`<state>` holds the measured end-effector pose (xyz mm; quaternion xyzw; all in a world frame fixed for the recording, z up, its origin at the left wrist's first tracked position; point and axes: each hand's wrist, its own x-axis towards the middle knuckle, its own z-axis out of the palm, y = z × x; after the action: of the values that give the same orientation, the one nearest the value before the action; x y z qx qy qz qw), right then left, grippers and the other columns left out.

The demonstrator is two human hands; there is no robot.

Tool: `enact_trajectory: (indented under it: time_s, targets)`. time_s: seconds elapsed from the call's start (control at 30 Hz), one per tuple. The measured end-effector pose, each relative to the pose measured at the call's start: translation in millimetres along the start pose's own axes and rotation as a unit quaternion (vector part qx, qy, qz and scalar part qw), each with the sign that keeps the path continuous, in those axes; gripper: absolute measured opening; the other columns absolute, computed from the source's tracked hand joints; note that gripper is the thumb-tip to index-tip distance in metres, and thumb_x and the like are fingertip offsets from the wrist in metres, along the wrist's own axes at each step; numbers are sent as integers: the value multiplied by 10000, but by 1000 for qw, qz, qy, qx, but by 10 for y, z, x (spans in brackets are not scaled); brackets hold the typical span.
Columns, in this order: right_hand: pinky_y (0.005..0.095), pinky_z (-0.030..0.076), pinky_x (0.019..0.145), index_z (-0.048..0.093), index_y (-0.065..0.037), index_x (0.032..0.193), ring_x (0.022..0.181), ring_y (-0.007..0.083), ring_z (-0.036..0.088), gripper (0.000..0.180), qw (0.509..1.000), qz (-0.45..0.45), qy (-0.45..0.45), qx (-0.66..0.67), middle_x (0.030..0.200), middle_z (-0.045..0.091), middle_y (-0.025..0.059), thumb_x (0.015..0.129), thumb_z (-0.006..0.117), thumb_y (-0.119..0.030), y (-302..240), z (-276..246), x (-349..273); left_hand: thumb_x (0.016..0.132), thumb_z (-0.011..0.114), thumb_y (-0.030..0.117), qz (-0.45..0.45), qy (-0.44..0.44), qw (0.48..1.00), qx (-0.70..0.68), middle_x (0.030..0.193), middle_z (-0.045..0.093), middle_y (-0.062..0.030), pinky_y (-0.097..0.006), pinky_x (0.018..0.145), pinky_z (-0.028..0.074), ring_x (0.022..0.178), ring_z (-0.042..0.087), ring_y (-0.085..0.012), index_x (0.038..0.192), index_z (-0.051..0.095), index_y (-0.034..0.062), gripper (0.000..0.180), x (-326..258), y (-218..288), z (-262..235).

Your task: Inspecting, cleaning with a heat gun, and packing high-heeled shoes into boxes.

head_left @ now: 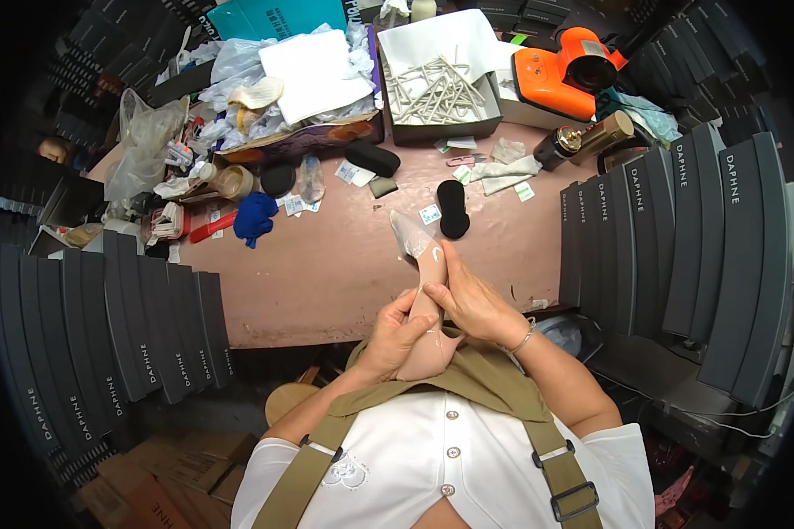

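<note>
A nude-pink women's shoe (431, 304) is held in front of my waist, its pointed toe away from me. Clear, shiny plastic film (410, 234) lies over the toe end. My left hand (395, 339) wraps round the nearer part from the left, with the thumb on top. From the right, my right hand (475, 304) clasps the middle, fingers stretched along the side and thumb pressed across it. Part of the shoe is hidden under both hands. Just beyond the toe lies a black shoe-shaped pad (453, 210) on the pinkish table (326, 282).
Dark shoe boxes stand in rows at the left (123, 326) and right (670, 247). Across the back are a carton of crumpled plastic (300, 132), a box of white sticks (445, 132) and an orange machine (551, 84). A blue cloth (255, 219) lies left.
</note>
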<state>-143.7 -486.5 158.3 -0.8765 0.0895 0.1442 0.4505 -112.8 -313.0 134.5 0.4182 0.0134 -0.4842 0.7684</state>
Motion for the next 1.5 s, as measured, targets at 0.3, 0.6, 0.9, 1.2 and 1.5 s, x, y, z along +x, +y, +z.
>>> enact_trajectory:
  time_s: [0.3,0.6,0.9,1.2,1.5]
  targets:
    - [423,400,962,57,-9,1461,1194,429,463,648,998,12,-38,56,1319,404,345,993,362,-339,-121,-95,335,875,592,7,31,15,999,-42,1141,469,-21,-245,925,399,1048,483,-95,1263,495,-38,403,89,-39,16]
    - [395,205,1119,22,25,1463,1375,370,229,666,976,-54,86,194,1483,167,278,976,429,-178,-28,201,28,872,577,-7,38,-33,997,-54,1260,497,-63,-272,968,421,1139,502,-126,1351,400,-31,511,43,81,95]
    - [311,330,1018,305,-29,1385,1226,217,398,448,881,3,146,450,1344,405,164,1003,415,-235,27,401,223,867,580,-14,5,-17,996,-83,1169,562,-82,-262,861,500,1006,578,-112,1330,424,-21,489,28,49,125]
    - [340,276,1072,100,-53,1483,1306,260,328,610,933,-81,92,338,1459,261,187,985,435,-162,62,325,-68,864,595,-21,-13,-16,997,-76,1124,536,-47,-263,859,501,986,569,-110,1254,504,-43,401,-74,43,88]
    - [316,279,1067,95,-63,1480,1325,234,303,627,924,-75,47,372,1456,269,157,977,458,-150,-22,220,-79,861,584,-39,-7,-37,997,-74,1118,513,-27,-262,904,473,1034,542,-108,1242,512,-34,389,-103,54,87]
